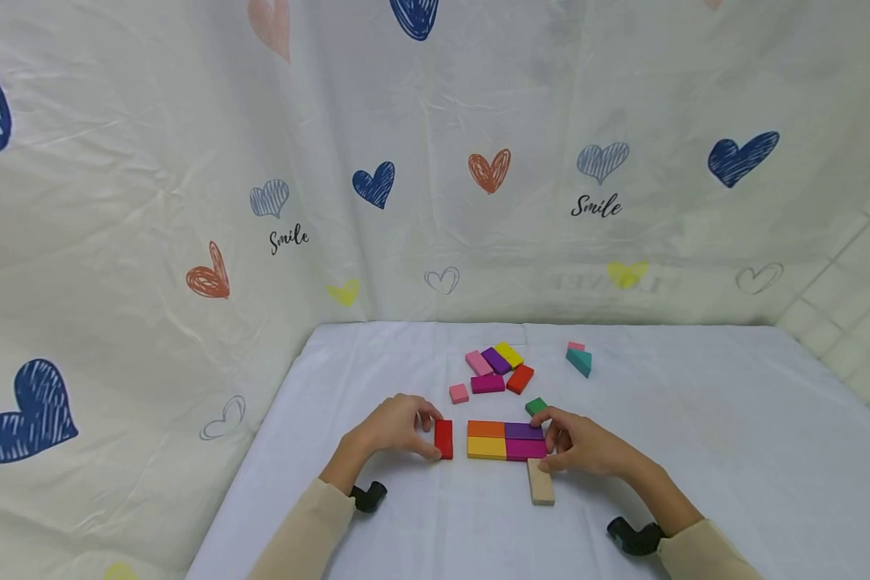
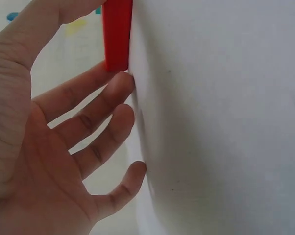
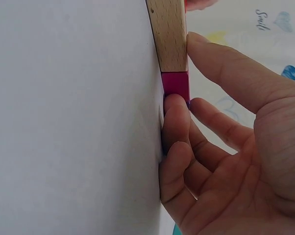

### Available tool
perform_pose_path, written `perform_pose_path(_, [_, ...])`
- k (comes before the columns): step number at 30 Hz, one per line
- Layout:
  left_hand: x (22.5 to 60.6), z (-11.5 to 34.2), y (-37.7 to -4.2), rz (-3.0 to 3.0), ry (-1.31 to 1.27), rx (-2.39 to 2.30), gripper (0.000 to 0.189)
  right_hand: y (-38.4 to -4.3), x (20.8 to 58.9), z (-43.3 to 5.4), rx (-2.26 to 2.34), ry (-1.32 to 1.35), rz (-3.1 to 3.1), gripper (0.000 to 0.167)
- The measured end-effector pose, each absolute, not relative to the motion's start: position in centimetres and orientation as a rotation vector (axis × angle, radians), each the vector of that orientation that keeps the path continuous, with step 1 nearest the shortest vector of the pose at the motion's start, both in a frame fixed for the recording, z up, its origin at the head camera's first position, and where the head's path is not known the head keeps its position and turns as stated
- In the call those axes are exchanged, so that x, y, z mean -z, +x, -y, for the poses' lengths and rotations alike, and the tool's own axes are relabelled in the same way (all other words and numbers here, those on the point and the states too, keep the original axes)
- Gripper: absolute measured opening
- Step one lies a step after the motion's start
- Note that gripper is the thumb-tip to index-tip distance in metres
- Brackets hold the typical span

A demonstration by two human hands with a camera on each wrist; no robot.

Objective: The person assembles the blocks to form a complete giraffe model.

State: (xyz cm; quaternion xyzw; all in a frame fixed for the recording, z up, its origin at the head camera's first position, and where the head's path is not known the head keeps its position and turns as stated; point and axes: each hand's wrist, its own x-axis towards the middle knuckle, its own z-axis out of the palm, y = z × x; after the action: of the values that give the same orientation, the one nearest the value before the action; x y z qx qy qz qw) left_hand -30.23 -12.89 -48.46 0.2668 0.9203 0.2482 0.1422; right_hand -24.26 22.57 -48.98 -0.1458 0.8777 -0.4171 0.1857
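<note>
My left hand (image 1: pixel 404 427) pinches a red block (image 1: pixel 444 440) at its near and far ends. The left wrist view shows the same red block (image 2: pixel 117 36), its other fingers loosely bent beside the white cloth. To its right, orange (image 1: pixel 486 428), yellow (image 1: pixel 486 448), purple (image 1: pixel 524 431) and magenta (image 1: pixel 525 449) blocks lie flat in a rectangle. My right hand (image 1: pixel 583 445) rests at the rectangle's right end, index finger on the purple block. Its thumb touches the top of a plain wooden block (image 1: pixel 541 483), which abuts the magenta block (image 3: pixel 177 85); another fingertip touches the magenta end.
Behind the rectangle lie pink (image 1: pixel 479 362), purple (image 1: pixel 496 360), yellow (image 1: pixel 509 355), magenta (image 1: pixel 488 384) and orange-red (image 1: pixel 519 379) blocks. A small pink block (image 1: pixel 459 393), green block (image 1: pixel 536 406) and teal triangular block (image 1: pixel 579 361) lie apart. A heart-printed curtain (image 1: pixel 435 234) hangs behind the table.
</note>
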Motion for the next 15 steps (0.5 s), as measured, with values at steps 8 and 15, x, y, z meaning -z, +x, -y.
perform_pose_path(8, [47.9,12.5,-29.2,-2.628,0.804,-0.658,0.049,-24.1,48.8,-22.5,1.188,-0.401,-2.462,0.062])
perform_pose_path(15, [47.8,12.1,-28.7,-2.62,0.86,-0.607,0.047,-24.3,49.0,-22.6,1.171,-0.41,-2.473,0.062])
